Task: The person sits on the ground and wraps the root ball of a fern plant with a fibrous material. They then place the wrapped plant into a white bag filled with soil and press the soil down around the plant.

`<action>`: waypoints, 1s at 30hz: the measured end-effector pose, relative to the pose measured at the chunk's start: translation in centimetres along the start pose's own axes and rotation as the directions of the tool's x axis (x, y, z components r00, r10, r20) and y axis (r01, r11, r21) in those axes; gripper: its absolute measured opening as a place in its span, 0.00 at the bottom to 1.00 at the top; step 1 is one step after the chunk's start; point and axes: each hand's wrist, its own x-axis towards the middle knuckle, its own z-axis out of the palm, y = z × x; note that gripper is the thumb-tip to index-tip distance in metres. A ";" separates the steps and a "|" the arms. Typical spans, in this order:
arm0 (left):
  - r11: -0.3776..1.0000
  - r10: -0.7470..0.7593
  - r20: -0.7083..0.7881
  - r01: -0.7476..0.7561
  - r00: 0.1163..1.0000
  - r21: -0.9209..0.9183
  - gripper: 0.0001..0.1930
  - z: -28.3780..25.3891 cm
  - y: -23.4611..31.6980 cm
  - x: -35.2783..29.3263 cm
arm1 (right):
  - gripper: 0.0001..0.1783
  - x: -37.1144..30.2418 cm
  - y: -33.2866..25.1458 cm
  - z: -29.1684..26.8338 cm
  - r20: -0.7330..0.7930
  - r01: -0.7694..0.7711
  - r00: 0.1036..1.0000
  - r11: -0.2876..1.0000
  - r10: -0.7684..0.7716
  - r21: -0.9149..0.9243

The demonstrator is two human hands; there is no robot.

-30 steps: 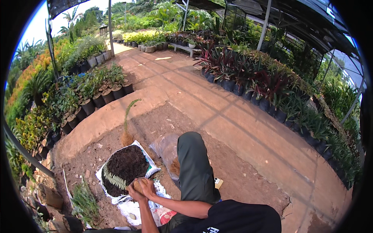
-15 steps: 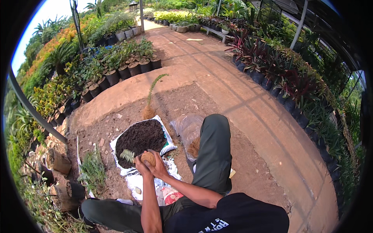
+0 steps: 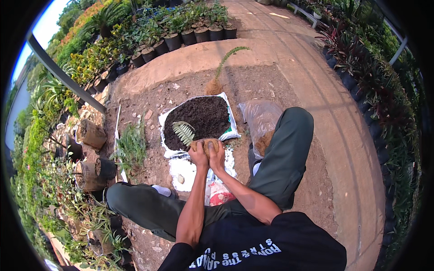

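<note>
Between my two hands is a brown fibrous ball point(image 3: 206, 145) with a pale green fern frond point(image 3: 183, 133) sticking out on its left. My left hand point(image 3: 199, 156) closes around its left side, and my right hand point(image 3: 217, 155) presses on the right side. Just beyond them lies an opened white sack point(image 3: 231, 131) filled with dark soil point(image 3: 201, 115). A second fibre ball point(image 3: 213, 87) with a long green frond stands at the far edge of the sack.
Right of the sack lies a clear plastic bag point(image 3: 262, 119) with brown fibre in it. Cut fern fronds point(image 3: 132, 147) rest on the ground at left. Under my arms are a white sheet point(image 3: 178, 168) and a red-and-white packet point(image 3: 219, 194). Potted plants point(image 3: 172, 41) line the path.
My view has shifted, so the scene sits lower and farther right. My hands have turned the fibre ball and now grip it side by side, still near the soil's front edge.
</note>
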 end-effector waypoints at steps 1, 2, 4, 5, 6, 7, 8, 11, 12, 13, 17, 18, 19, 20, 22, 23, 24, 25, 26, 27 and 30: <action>0.999 -0.018 -0.015 0.019 1.000 0.040 0.13 -0.1 -0.3 0.0 | 0.21 0.0 0.1 0.0 0.011 -0.023 1.000 1.000 0.023 0.002; 0.996 -0.035 -0.031 0.037 0.999 0.079 0.13 -0.2 -0.6 0.1 | 0.22 0.0 0.2 0.0 0.027 -0.048 0.998 0.999 0.048 -0.005; 0.990 -0.056 -0.076 0.065 0.996 0.124 0.14 0.0 -0.4 0.1 | 0.25 0.2 0.1 -0.3 0.054 -0.098 0.994 0.995 0.099 -0.026; 0.989 -0.058 -0.107 0.072 0.993 0.132 0.14 0.1 -0.2 0.2 | 0.26 0.4 0.1 -0.2 0.043 -0.041 0.998 0.998 0.043 -0.045; 0.987 -0.059 -0.133 0.078 0.989 0.137 0.15 0.4 -0.1 0.4 | 0.27 0.7 0.1 0.1 0.030 0.019 0.999 0.998 -0.017 -0.066; 0.990 -0.076 -0.150 0.092 0.986 0.104 0.15 0.6 0.0 0.6 | 0.29 0.9 0.1 0.1 0.019 0.078 0.997 0.993 -0.076 -0.088; 0.992 -0.093 -0.165 0.105 0.982 0.070 0.15 0.8 0.1 0.8 | 0.30 1.0 0.1 -0.2 0.043 0.157 0.987 0.979 -0.153 -0.132; 0.992 -0.125 -0.118 0.125 0.985 -0.011 0.15 0.7 0.1 0.9 | 0.34 0.8 0.0 -0.5 0.149 0.389 0.920 0.889 -0.362 -0.242; 0.992 -0.127 -0.085 0.125 0.988 -0.034 0.14 0.7 0.3 1.0 | 0.34 0.8 -0.4 -0.7 0.149 0.368 0.928 0.905 -0.342 -0.213; 0.991 -0.128 -0.053 0.125 0.990 -0.056 0.14 0.6 0.5 1.1 | 0.33 1.0 -0.3 -0.8 0.140 0.338 0.938 0.924 -0.316 -0.180; 0.953 -0.226 0.127 0.246 0.966 -0.177 0.14 1.4 2.0 0.3 | 0.26 2.1 0.9 -1.0 0.069 0.152 0.986 0.988 -0.153 0.012; 0.957 -0.226 0.161 0.250 0.961 -0.149 0.14 1.2 2.2 0.4 | 0.25 2.1 1.3 -1.1 0.073 0.072 0.994 0.994 -0.078 0.080; 0.960 -0.224 0.201 0.251 0.954 -0.121 0.14 1.1 2.4 0.6 | 0.24 2.4 2.1 -1.1 0.078 -0.004 0.997 0.989 -0.008 0.149; 0.958 -0.208 0.259 0.250 0.943 -0.143 0.14 1.0 2.5 0.9 | 0.23 2.8 2.8 -1.2 0.105 0.013 0.994 0.987 -0.030 0.160; 0.956 -0.182 0.274 0.235 0.944 -0.174 0.13 0.4 2.5 1.3 | 0.22 2.4 2.5 -0.7 0.143 -0.046 0.989 0.992 0.029 0.120; 0.957 -0.174 0.271 0.227 0.947 -0.180 0.12 0.2 2.4 1.6 | 0.22 2.5 2.3 -0.5 0.165 -0.075 0.985 0.988 0.052 0.134; 0.958 -0.194 0.259 0.240 0.946 -0.157 0.11 0.0 2.2 1.7 | 0.23 2.5 2.1 -0.3 0.171 -0.086 0.983 0.989 0.065 0.123; 0.958 -0.215 0.247 0.253 0.945 -0.134 0.10 -0.2 1.9 1.8 | 0.23 2.4 1.8 -0.3 0.178 -0.098 0.981 0.989 0.077 0.112; 0.957 -0.235 0.233 0.266 0.944 -0.112 0.09 -0.3 1.7 1.9 | 0.23 2.3 1.6 -0.2 0.186 -0.110 0.979 0.989 0.090 0.100; 0.959 -0.236 0.212 0.263 0.948 -0.108 0.09 -0.3 1.2 1.8 | 0.23 2.3 2.1 -0.2 0.184 -0.089 0.981 0.988 0.065 0.125; 0.964 -0.234 0.162 0.250 0.959 -0.088 0.08 0.2 -0.3 1.4 | 0.23 2.6 3.5 -0.4 0.185 -0.072 0.982 0.984 0.041 0.164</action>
